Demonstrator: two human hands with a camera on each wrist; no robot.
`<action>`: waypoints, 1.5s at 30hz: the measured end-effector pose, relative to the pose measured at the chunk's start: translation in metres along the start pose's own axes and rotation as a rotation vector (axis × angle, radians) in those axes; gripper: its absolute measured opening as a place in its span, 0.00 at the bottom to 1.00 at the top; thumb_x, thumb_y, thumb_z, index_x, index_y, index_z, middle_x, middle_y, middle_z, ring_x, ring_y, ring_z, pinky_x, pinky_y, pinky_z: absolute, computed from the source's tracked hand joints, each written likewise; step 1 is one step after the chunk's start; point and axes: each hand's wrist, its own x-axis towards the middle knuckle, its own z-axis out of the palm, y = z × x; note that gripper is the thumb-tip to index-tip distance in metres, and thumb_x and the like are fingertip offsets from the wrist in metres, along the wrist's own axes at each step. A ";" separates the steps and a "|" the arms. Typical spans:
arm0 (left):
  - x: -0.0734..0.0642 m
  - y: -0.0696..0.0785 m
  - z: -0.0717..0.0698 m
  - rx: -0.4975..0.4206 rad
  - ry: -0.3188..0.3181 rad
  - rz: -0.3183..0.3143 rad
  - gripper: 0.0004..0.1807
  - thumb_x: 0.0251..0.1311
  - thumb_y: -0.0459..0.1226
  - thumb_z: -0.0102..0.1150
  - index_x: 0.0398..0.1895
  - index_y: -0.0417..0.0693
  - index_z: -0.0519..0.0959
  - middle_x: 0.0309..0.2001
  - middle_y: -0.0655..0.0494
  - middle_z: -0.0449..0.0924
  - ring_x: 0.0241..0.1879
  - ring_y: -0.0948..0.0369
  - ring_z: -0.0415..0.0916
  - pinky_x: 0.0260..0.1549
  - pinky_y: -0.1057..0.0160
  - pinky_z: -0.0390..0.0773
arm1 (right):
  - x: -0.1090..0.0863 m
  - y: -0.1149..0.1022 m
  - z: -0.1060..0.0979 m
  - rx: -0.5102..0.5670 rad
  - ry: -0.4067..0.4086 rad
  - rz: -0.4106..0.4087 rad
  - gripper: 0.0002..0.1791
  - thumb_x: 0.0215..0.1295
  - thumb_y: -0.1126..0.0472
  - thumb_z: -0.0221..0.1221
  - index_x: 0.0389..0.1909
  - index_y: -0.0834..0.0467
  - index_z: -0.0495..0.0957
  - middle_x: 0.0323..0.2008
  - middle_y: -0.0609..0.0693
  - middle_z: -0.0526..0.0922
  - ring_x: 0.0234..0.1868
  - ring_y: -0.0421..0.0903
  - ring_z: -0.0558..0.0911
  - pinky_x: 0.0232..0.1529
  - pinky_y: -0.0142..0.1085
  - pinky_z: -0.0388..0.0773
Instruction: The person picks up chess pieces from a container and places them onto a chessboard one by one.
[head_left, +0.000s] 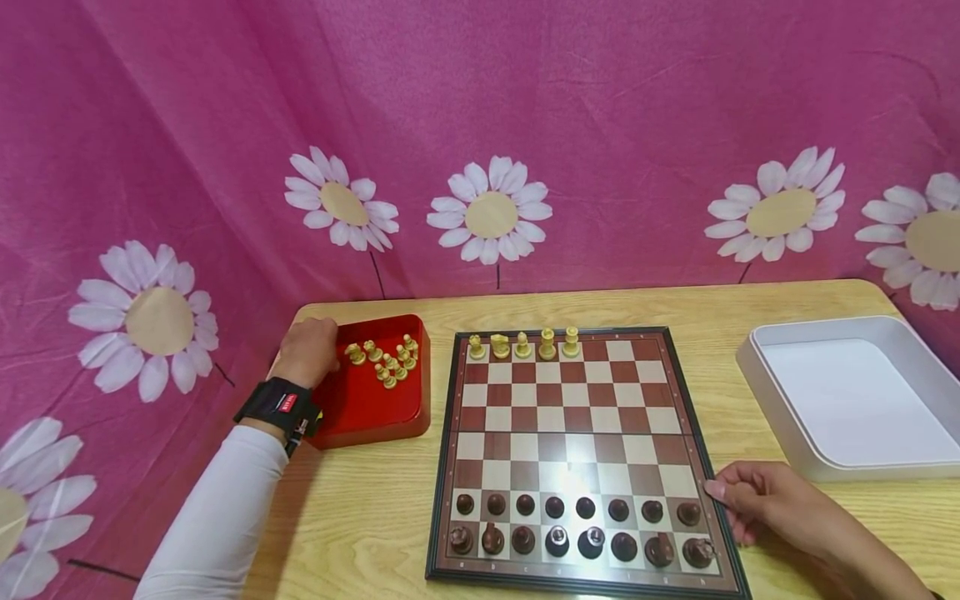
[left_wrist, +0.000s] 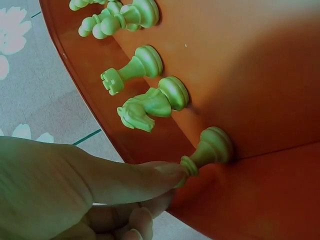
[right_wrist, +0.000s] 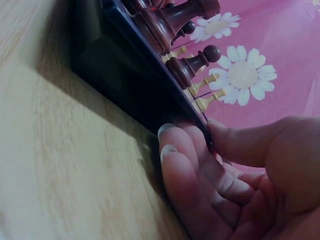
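Observation:
At the far left my left hand [head_left: 309,350] reaches into a red tray [head_left: 360,421]. In the left wrist view its thumb and fingers pinch the upper part of a cream chess piece [left_wrist: 214,145], whose top is hidden. A cream knight [left_wrist: 152,102] and a cream rook [left_wrist: 131,71] stand beside it in the tray, along with several cream pawns [head_left: 405,358]. My right hand [head_left: 776,500] grips the right edge of the chessboard [head_left: 577,447], thumb on top and fingers curled against its side.
Several cream pieces [head_left: 522,345] stand along the board's far row. Two rows of dark pieces [head_left: 555,507] fill its near side. A white tray [head_left: 780,475] sits on the wooden table [head_left: 352,517] at the right. Behind hangs a pink flowered cloth [head_left: 615,167].

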 end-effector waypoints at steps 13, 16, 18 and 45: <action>-0.003 0.004 0.001 0.008 -0.024 0.051 0.18 0.34 0.27 0.71 0.32 0.32 0.78 0.28 0.37 0.78 0.24 0.45 0.73 0.25 0.47 0.76 | 0.000 -0.003 0.000 -0.006 0.002 0.021 0.16 0.72 0.58 0.50 0.40 0.70 0.72 0.23 0.54 0.78 0.22 0.46 0.79 0.25 0.39 0.79; -0.003 0.003 0.000 -0.010 -0.044 0.065 0.16 0.35 0.27 0.71 0.32 0.33 0.78 0.26 0.40 0.77 0.23 0.47 0.72 0.24 0.50 0.75 | 0.000 -0.003 0.000 -0.006 0.003 0.022 0.16 0.72 0.58 0.50 0.40 0.70 0.72 0.23 0.54 0.78 0.22 0.46 0.78 0.25 0.39 0.79; -0.004 0.003 -0.002 -0.011 -0.047 0.079 0.15 0.37 0.28 0.71 0.31 0.33 0.78 0.24 0.42 0.77 0.22 0.49 0.71 0.23 0.51 0.74 | 0.000 -0.003 0.001 -0.007 0.005 0.018 0.16 0.72 0.58 0.50 0.40 0.70 0.72 0.22 0.54 0.78 0.22 0.46 0.78 0.25 0.40 0.79; -0.011 0.026 -0.056 -0.034 0.063 0.093 0.15 0.47 0.35 0.71 0.34 0.32 0.80 0.19 0.47 0.75 0.20 0.51 0.71 0.23 0.53 0.77 | 0.002 -0.003 0.001 -0.026 0.013 0.028 0.16 0.71 0.56 0.52 0.40 0.69 0.73 0.23 0.56 0.78 0.23 0.48 0.79 0.25 0.40 0.79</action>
